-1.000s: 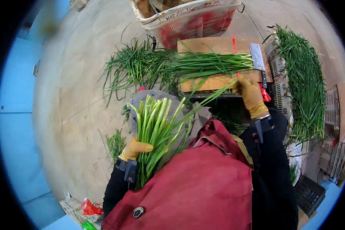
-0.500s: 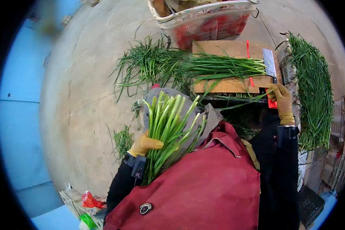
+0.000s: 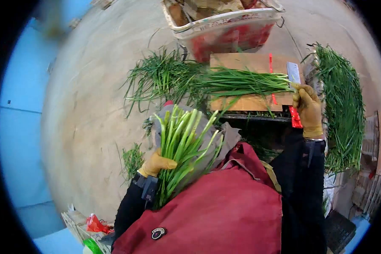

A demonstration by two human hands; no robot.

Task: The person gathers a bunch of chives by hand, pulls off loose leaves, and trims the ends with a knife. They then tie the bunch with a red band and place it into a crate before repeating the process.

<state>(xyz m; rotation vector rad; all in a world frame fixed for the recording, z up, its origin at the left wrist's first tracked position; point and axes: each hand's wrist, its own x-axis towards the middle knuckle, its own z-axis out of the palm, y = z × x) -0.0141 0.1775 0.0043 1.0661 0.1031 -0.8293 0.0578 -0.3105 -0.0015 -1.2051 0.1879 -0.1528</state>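
My left hand [image 3: 157,164], in a yellow glove, is wrapped round a thick bunch of green stalks [image 3: 180,139], pale ends up, over my lap. Also gloved, my right hand [image 3: 307,108] is closed at the pale right end of the leaves [image 3: 249,81] laid across a cardboard sheet [image 3: 230,103]; its fingertips seem to pinch stalk ends, though the exact hold is small. Just beyond that hand lies a cleaver [image 3: 293,72], its handle hidden behind the fingers.
Loose leaves [image 3: 165,76] lie on the floor left of the cardboard, with a smaller heap [image 3: 132,158] nearer me. A white and red basket [image 3: 228,36] stands behind. On the right, a crate [image 3: 316,80] carries many green leaves [image 3: 340,106]. A red packet [image 3: 295,117] hangs at the cardboard's edge.
My right hand has moved up to the stalk ends beside the cleaver. The leaf strands that stretched from it below the cardboard are now up with the pile. My left hand keeps its bunch.
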